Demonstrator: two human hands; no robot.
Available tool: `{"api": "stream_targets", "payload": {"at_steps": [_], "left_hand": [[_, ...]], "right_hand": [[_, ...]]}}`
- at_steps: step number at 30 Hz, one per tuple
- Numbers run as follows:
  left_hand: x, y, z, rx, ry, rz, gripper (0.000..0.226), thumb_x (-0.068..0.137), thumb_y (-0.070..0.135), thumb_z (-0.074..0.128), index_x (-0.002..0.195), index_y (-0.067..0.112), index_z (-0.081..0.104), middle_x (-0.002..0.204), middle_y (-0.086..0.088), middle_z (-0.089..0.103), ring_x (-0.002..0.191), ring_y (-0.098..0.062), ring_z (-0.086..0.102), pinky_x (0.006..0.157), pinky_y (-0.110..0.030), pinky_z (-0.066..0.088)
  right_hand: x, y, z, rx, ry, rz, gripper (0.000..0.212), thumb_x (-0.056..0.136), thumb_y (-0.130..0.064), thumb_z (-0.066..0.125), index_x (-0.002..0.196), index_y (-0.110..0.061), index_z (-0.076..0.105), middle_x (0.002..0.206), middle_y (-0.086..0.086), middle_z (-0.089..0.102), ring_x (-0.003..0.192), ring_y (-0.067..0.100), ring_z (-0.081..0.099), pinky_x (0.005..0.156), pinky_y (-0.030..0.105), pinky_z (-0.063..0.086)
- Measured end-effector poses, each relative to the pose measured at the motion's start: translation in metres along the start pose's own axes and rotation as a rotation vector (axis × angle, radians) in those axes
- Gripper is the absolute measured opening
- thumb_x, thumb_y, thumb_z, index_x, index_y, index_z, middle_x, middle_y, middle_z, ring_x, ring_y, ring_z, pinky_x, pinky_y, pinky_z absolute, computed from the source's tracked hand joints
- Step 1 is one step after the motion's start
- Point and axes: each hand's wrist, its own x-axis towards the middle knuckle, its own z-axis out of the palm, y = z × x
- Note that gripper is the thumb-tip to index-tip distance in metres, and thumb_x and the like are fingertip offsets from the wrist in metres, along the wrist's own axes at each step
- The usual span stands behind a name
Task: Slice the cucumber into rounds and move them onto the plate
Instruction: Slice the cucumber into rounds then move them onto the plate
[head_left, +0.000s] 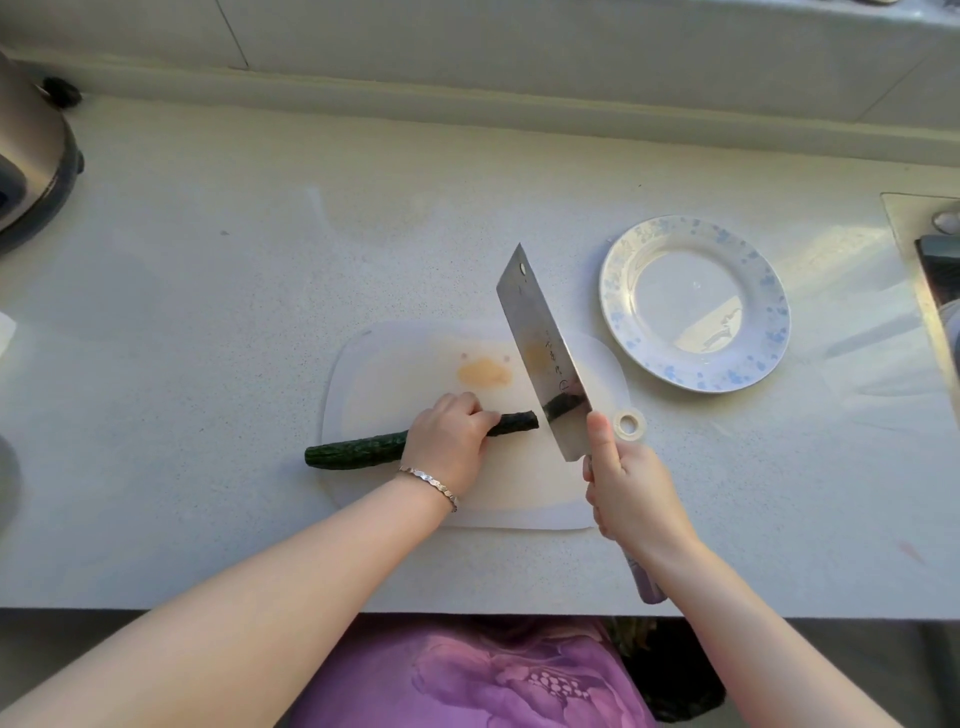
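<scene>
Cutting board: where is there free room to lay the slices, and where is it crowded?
Free: the cutting board's far strip, behind the cucumber and left of the knife; the plate; the counter beyond the board. Crowded: the board's right side, where the left hand, cucumber tip, knife and right hand meet.

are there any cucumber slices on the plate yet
No, the plate holds no slices, and the cucumber lies whole on the cutting board under the left hand.
</scene>
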Motion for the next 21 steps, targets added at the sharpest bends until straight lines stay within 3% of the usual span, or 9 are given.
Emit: {"api": "stream_targets", "payload": {"at_steps": [5, 9, 15, 18, 21], "left_hand": [[0.000, 0.001, -0.002, 0.041, 0.030, 0.024, 0.040, 0.030, -0.007, 0.086, 0.060, 0.016, 0.075, 0.050, -0.004, 0.060, 0.045, -0.023, 0.061, 0.042, -0.016, 0.023], [0.000, 0.002, -0.002, 0.041, 0.063, 0.035, 0.027, 0.043, -0.001, 0.064, 0.058, 0.018, 0.075, 0.050, -0.002, 0.060, 0.045, -0.022, 0.061, 0.034, -0.017, 0.031], [0.000, 0.002, 0.001, 0.033, 0.021, 0.002, 0.042, 0.028, -0.004, 0.088, 0.060, 0.019, 0.075, 0.053, 0.000, 0.062, 0.049, -0.020, 0.062, 0.039, -0.015, 0.028], [-0.002, -0.001, -0.001, 0.005, 0.036, 0.042, 0.039, 0.035, 0.001, 0.089, 0.067, 0.019, 0.077, 0.056, 0.001, 0.065, 0.052, -0.021, 0.064, 0.036, -0.017, 0.040], [-0.003, -0.003, -0.001, 0.006, 0.048, 0.070, 0.040, 0.036, 0.000, 0.090, 0.069, 0.019, 0.077, 0.055, 0.001, 0.065, 0.051, -0.020, 0.064, 0.036, -0.016, 0.039]], "right_hand": [[-0.002, 0.003, 0.005, -0.070, -0.026, -0.019, 0.056, 0.091, -0.060, 0.025, 0.066, -0.012, 0.039, 0.060, 0.010, 0.037, 0.057, 0.020, 0.036, 0.058, 0.035, 0.031], [-0.001, 0.000, 0.009, -0.117, -0.023, -0.013, 0.055, 0.093, -0.056, 0.024, 0.068, -0.012, 0.044, 0.063, 0.011, 0.044, 0.058, 0.022, 0.042, 0.059, 0.033, 0.036], [0.004, -0.001, 0.022, -0.188, -0.001, -0.023, 0.058, 0.094, -0.054, 0.022, 0.061, -0.008, 0.037, 0.057, 0.007, 0.044, 0.055, 0.022, 0.041, 0.055, 0.034, 0.030], [0.007, 0.005, 0.023, -0.056, 0.015, 0.017, 0.058, 0.093, -0.057, 0.024, 0.063, -0.010, 0.042, 0.059, 0.008, 0.044, 0.055, 0.023, 0.041, 0.058, 0.034, 0.036], [0.006, 0.006, 0.017, 0.040, 0.009, 0.048, 0.057, 0.093, -0.056, 0.027, 0.058, -0.013, 0.039, 0.050, 0.002, 0.041, 0.051, 0.021, 0.038, 0.058, 0.035, 0.034]]}}
